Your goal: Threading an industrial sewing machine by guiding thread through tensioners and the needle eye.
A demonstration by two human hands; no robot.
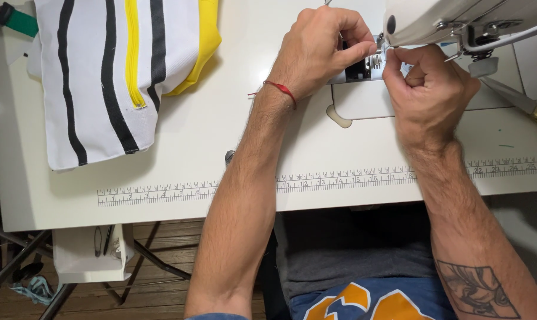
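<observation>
A striped piece of fabric (111, 77), white with black bands, a yellow zipper and yellow lining, lies at the table's (179, 160) far left. A printed ruler strip (162, 192) runs along the table's near edge. Scissors (520, 98) rest at the right. Below the tabletop hangs a small white tray (91, 255) above a wooden floor (156, 293).

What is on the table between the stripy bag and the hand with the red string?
Nothing: in the head view, only bare white table shows between the striped bag and the left hand with its red string.
</observation>
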